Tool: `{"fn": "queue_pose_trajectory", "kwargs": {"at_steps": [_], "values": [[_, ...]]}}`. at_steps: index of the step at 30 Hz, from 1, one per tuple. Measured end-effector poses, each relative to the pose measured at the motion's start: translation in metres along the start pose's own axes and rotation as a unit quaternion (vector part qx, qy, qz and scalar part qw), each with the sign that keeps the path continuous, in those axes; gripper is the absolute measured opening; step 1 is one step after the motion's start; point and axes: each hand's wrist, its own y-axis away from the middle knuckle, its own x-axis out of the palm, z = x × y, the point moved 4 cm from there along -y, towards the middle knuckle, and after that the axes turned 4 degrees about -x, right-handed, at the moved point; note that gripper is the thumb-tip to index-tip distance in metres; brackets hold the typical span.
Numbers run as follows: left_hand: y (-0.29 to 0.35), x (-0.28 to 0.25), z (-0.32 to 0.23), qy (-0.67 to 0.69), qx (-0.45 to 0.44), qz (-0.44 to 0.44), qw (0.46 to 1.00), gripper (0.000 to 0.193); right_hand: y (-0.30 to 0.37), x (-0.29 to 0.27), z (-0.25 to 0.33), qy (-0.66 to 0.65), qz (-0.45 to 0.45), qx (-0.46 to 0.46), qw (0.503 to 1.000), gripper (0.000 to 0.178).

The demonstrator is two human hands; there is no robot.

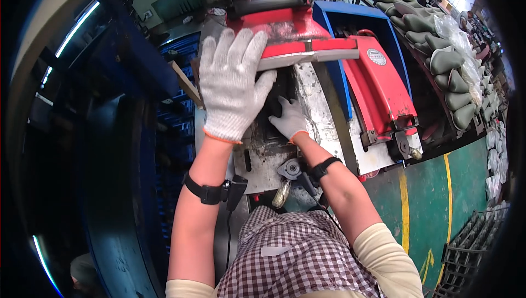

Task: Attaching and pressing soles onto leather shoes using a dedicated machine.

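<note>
Red cover [287, 26], partly hidden by left fingers [253, 48]; blue housing [350, 10] right.

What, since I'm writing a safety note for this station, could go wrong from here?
1. The right hand reaches into the machine just below the raised red lid; if the lid came down, it could pinch those fingers.

2. The left hand is open, at the lid's left side, not visibly wrapped around it, so it might not stop a sudden drop.

3. The black cable hanging from the left forearm strap could snag on the machine's front.
</note>
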Motion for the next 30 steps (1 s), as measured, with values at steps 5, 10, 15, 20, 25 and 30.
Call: {"fn": "queue_pose_trajectory", "kwargs": {"at_steps": [5, 10, 15, 20, 25, 30], "values": [[0.025, 0.003, -0.007, 0.003, -0.01, -0.024, 1.0, 0.076, 0.013, -0.041, -0.034, -0.229, -0.028, -0.016, 0.973, 0.077], [0.104, 0.007, -0.019, 0.17, -0.067, 0.011, 0.983, 0.075, 0.103, -0.09, -0.022, -0.54, 0.076, 0.091, 0.833, 0.064], [0.217, 0.04, -0.02, 0.388, -0.493, 0.012, 0.779, 0.076, 0.185, -0.091, -0.029, -0.686, 0.116, 0.138, 0.705, 0.076], [0.258, 0.061, -0.027, 0.679, -0.639, 0.024, 0.361, 0.062, 0.227, -0.085, -0.018, -0.782, 0.221, 0.178, 0.555, 0.076], [0.235, 0.032, -0.037, 0.615, -0.609, 0.088, 0.493, 0.064, 0.25, -0.063, -0.026, -0.742, 0.33, 0.236, 0.534, 0.068], [0.257, 0.029, -0.023, 0.539, -0.628, 0.048, 0.559, 0.057, 0.256, -0.05, -0.047, -0.759, 0.287, 0.292, 0.506, 0.061]]}}
